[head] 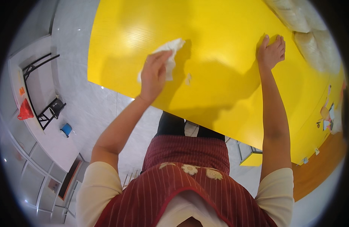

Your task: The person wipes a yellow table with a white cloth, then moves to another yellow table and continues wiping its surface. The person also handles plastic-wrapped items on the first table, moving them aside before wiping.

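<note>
My left hand (155,72) grips a crumpled white tissue or thin cloth (174,48) above the near left part of a yellow tabletop (219,25). Part of the tissue is covered by the fingers, and whether it touches the surface is hard to tell. A small pale scrap or mark (188,79) is on the yellow surface, just right of that hand. Farther right, my right hand (271,54) rests on the tabletop with its thumb apart from the fingers, holding nothing. It is close to the whitish plastic bundles at the table's far right edge.
Whitish plastic-wrapped bundles (316,48) line the right side. Small assorted items (327,116) lie at the far right. A yellow-seated stool (251,159) stands under the table's near edge. On the left, a blue container (66,130) and a red bag (25,110) are visible.
</note>
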A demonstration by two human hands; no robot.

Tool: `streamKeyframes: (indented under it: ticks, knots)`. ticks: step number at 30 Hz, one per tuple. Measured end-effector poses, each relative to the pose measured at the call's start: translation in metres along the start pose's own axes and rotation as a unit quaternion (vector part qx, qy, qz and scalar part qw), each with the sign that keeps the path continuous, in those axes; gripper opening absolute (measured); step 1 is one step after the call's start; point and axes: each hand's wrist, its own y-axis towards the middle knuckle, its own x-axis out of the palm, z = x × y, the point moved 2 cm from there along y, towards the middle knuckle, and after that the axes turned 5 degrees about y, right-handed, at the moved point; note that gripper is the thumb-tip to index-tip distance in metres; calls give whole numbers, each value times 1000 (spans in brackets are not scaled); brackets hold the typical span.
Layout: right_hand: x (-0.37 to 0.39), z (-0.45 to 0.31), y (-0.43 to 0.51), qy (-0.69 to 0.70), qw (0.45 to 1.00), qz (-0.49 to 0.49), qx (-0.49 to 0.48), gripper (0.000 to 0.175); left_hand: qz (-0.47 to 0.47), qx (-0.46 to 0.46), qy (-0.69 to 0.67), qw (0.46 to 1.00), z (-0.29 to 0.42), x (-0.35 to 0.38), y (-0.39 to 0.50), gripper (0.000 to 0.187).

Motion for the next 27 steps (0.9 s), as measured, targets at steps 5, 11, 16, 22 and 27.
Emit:
streamKeyframes:
  ticks: [5, 11, 16, 22, 27]
  knots:
    - [1, -3, 1, -4, 1000, -4, 2, 60, -116, 117, 118, 979, 36, 58, -38, 48]
    - [-2, 4, 0, -31, 999, -19, 17, 59, -174, 104, 313, 928, -13, 57, 5, 66]
    - [-4, -8, 6, -20, 999, -25, 7, 58, 69, 38, 390, 917, -162, -30, 121, 70]
    - [-3, 3, 0, -49, 998, -29, 21, 59, 2, 31, 305, 952, -131, -13, 78, 75]
    - [-12, -6, 1, -34, 998, -45, 20, 59, -143, 49, 295, 943, -108, -50, 40, 66]
